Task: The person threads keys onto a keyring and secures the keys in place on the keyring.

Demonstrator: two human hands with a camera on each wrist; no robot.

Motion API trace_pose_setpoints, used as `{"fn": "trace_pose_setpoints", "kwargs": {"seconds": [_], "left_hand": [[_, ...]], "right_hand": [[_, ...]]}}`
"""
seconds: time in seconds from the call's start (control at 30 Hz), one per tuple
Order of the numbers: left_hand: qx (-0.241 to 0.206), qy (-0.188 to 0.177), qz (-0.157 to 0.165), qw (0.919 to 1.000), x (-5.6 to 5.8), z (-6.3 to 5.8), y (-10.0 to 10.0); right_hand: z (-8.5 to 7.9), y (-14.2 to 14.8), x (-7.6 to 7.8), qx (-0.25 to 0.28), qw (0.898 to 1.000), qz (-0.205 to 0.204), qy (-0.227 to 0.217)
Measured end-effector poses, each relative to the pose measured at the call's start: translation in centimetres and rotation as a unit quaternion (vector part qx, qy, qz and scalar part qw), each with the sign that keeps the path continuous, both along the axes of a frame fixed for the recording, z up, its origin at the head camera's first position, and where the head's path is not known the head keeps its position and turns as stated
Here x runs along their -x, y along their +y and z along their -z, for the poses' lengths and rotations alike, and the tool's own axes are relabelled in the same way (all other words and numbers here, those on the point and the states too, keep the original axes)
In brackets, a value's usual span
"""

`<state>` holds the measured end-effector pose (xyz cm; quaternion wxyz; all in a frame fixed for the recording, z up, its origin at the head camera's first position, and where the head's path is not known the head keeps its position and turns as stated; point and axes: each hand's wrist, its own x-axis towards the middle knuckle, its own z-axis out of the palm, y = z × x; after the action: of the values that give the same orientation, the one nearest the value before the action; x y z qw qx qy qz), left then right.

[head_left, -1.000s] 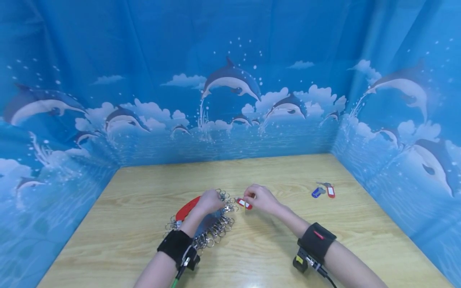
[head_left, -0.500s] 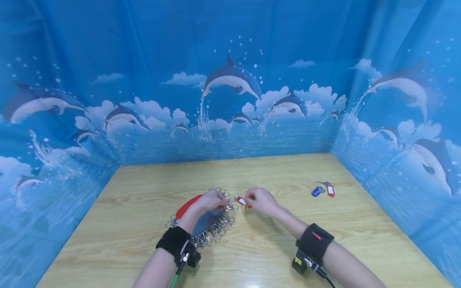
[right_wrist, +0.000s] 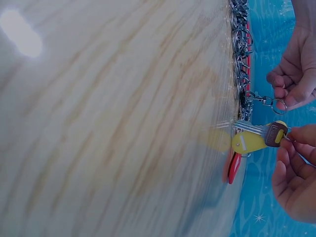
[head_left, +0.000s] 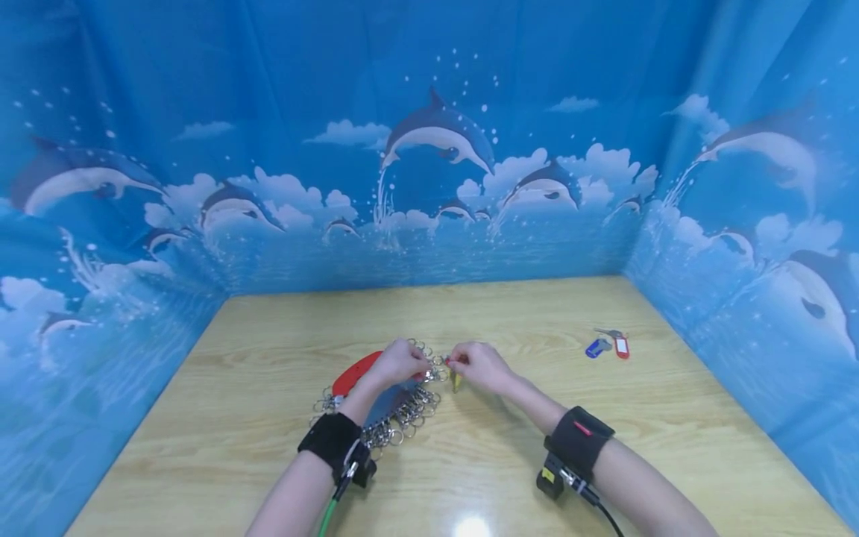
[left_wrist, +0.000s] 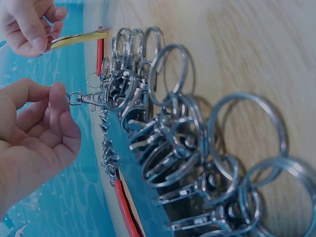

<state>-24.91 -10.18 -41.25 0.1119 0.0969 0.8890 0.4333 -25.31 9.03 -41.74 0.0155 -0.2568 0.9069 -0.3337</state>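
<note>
White glare (head_left: 473, 526) on the tabletop (head_left: 268, 462)

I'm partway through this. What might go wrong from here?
Slip: the right hand pinches the small ring carrying the yellow key tag and key, so a slight loss of pinch could drop them.

Snag: neighbouring swivel clasps crowd the swivel clasp at the left hand, so they might tangle.

Bump: a red key tag sits close to the yellow one and may get nudged.
</note>
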Motion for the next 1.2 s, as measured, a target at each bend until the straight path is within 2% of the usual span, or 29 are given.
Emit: {"fn": "trace_pose_setpoints", "kwargs": {"seconds": [0.23, 0.47, 0.63, 0.8, 0.9, 1.03, 1.2], "left_hand": [[0.047, 0.005, -0.028, 0.9985, 0.1, -0.3, 0.4], [0.089, 0.045, 0.008, 0.9949, 0.0, -0.5, 0.6], [0.104, 0.069, 0.026, 0.9919, -0.1, -0.6, 0.7], [0.129, 0.090, 0.041, 0.9867, -0.2, -0.6, 0.9], [0.144, 0.101, 0.047, 0.9832, -0.1, -0.6, 1.0], [0.137, 0.088, 0.043, 0.9858, 0.0, -0.4, 1.0], [0.139, 0.081, 0.035, 0.9863, 0.1, -0.3, 0.9]], "right_hand": [[0.3, -0.5, 0.3, 0.027, 1.000, -0.011, -0.006], [0.6, -1.5, 0.6, -0.005, 0.998, -0.018, 0.062], [0.8, -2.4, 0.9, 0.016, 0.998, -0.007, 0.065], [1.2, -2.7, 1.0, 0.036, 0.995, -0.007, 0.090], [1.4, -2.6, 0.9, 0.048, 0.996, -0.010, 0.079], [1.5, -2.4, 0.8, 0.040, 0.997, -0.013, 0.064], [1.5, -2.5, 0.6, 0.023, 0.996, -0.024, 0.079]]}}
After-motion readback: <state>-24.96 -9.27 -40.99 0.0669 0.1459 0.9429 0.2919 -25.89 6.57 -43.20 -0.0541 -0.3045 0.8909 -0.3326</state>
